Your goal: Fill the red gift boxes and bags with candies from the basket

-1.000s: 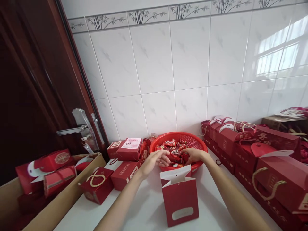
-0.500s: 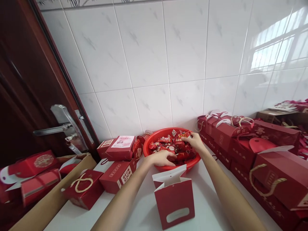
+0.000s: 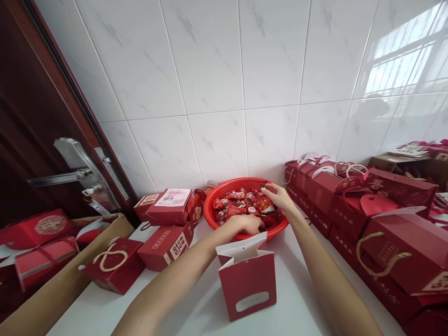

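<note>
A red plastic basket (image 3: 209, 210) stands against the wall, holding red-wrapped candies (image 3: 238, 199). My left hand (image 3: 251, 225) is down in its near side, fingers curled among the candies; what they hold is hidden. Over the basket's right side is my right hand (image 3: 279, 198), its fingers apart and no candy visible in them. Between my forearms an upright red paper gift box (image 3: 248, 284) has its top flaps raised and an oval window low on its front. Neither hand touches this box.
Closed red gift boxes (image 3: 164, 245) lie on the white table (image 3: 189, 308) at left, beside a cardboard carton (image 3: 84, 261) of more boxes. Stacked gift boxes (image 3: 395, 252) with rope handles line the right. A door handle (image 3: 58, 178) is at far left.
My left hand has moved right and deeper into the candies, its fingers curling. My right hand has lifted off the candies toward the basket's right side. The view has shifted slightly.
</note>
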